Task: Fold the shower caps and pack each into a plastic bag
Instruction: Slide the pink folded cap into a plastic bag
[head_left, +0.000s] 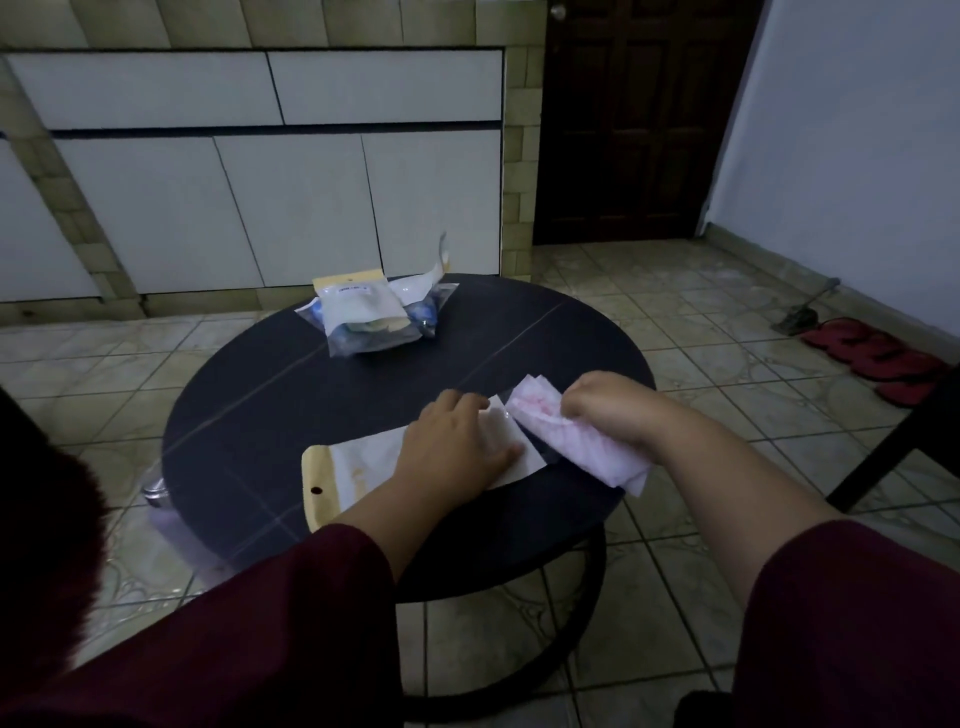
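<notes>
Pink shower cap (571, 441) in right hand (597, 405) meets flat plastic bag (363, 462).

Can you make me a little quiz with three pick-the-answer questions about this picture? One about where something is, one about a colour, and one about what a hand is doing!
1. Where is the pile of filled plastic bags?
A. At the far edge of the round dark table
B. On the floor
C. In the person's lap

2. What colour is the print on the folded white shower cap?
A. Green
B. Pink
C. Black

3. What is the left hand doing?
A. Waving
B. Holding a cup
C. Resting on the flat clear bag with a yellow header

Answers: 1 A, the pile sits at the table's far side. 2 B, pinkish marks show on the cap gripped by the right hand. 3 C, its fingers lie on the bag's open end.
</notes>
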